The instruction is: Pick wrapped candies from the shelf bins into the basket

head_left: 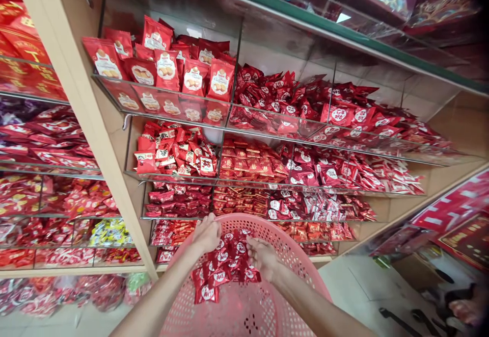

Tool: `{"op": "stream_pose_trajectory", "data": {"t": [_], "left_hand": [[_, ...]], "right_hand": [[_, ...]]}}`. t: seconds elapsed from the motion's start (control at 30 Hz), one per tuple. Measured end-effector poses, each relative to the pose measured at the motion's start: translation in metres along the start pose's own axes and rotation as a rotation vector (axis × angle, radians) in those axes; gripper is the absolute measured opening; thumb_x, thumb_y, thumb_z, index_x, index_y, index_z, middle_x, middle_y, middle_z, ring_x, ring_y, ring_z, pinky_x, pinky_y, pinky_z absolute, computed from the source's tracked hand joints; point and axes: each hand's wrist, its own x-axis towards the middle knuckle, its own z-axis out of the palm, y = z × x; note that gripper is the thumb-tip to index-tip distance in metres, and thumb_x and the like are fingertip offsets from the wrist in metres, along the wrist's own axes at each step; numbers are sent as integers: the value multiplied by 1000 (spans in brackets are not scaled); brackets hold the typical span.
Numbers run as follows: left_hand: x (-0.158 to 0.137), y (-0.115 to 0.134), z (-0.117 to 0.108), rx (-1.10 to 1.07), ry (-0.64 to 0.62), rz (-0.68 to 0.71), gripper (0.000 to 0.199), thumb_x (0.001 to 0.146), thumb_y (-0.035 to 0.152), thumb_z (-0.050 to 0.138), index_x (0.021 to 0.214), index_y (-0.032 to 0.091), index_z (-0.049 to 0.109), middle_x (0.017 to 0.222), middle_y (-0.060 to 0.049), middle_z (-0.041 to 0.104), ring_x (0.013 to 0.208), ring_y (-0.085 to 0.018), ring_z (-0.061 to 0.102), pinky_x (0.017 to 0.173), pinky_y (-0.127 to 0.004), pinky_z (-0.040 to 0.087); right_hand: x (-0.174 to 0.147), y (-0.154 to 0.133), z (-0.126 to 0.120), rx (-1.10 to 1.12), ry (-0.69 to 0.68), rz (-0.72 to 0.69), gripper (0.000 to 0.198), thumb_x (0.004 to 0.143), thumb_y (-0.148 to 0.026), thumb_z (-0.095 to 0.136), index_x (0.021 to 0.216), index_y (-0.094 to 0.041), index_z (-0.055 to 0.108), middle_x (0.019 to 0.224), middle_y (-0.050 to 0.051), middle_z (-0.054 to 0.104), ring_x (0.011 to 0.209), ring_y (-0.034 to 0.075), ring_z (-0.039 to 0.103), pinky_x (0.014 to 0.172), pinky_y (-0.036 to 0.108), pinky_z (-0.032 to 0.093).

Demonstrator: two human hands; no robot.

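Note:
A pink perforated plastic basket (305, 270) is right in front of me. My left hand (207, 233) is closed over its far left rim. A pile of small dark-red candy packets (221, 263) with white round labels lies in the basket's far part. Inside the basket, my right hand (263, 256) has its fingers curled against the right edge of this pile. It seems to pinch a packet there, though the fingertips partly hide it.
Glass-fronted shelves (267, 133) rise behind the basket, filled with red sweet packets. Larger red cookie packets (167, 69) stand at upper left. A wooden upright (76, 92) parts off another shelf unit. Tiled floor (355, 286) and dark items (401, 321) are at right.

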Motion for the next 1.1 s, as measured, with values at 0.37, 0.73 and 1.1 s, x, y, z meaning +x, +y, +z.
{"op": "stream_pose_trajectory", "data": {"t": [0.37,0.73,1.1], "left_hand": [[-5,6,-8,7,-13,4,22,78,16,38,75,18,60,100,-8,50,96,-22,49,83,-37,37],[0,-1,2,-1,-10,-12,21,77,22,43,87,17,60,115,-11,49,108,-26,47,93,-41,35],[-1,1,3,-9,-65,-77,38,85,26,32,110,14,58,137,-15,41,129,-29,34,105,-43,26]], "right_hand": [[0,-8,12,-94,-254,194,18,79,-18,56,62,-11,55,43,-8,40,31,0,26,35,12,17],[-47,-93,16,-613,-328,-534,27,76,-40,58,65,-16,57,41,-7,47,32,3,33,35,18,23],[-162,-289,81,-834,-31,-1543,21,78,-30,57,73,-12,65,50,-2,55,42,6,45,45,21,35]]}}
